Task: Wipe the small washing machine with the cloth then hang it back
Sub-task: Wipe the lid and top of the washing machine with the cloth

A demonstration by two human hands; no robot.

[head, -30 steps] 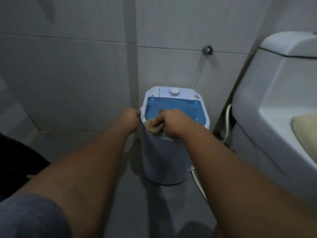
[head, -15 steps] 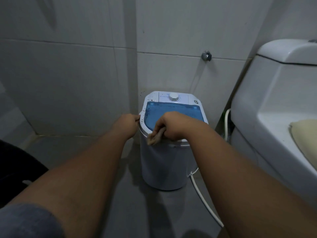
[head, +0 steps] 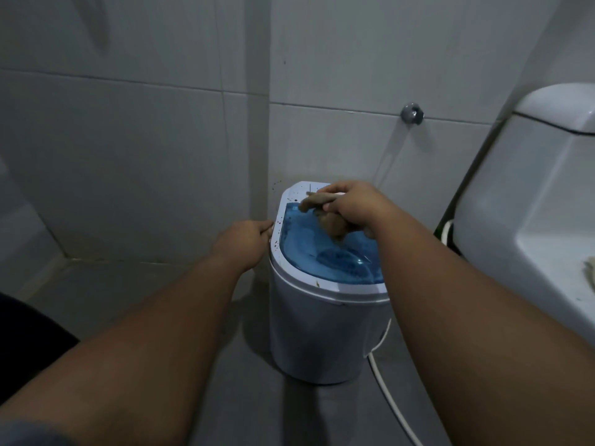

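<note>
Two hands, one cloth (head: 325, 209), one washing machine (head: 322, 333).

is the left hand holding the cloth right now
No, the cloth is bunched in the right hand over the blue lid, while the left hand only grips the washing machine rim.
</note>
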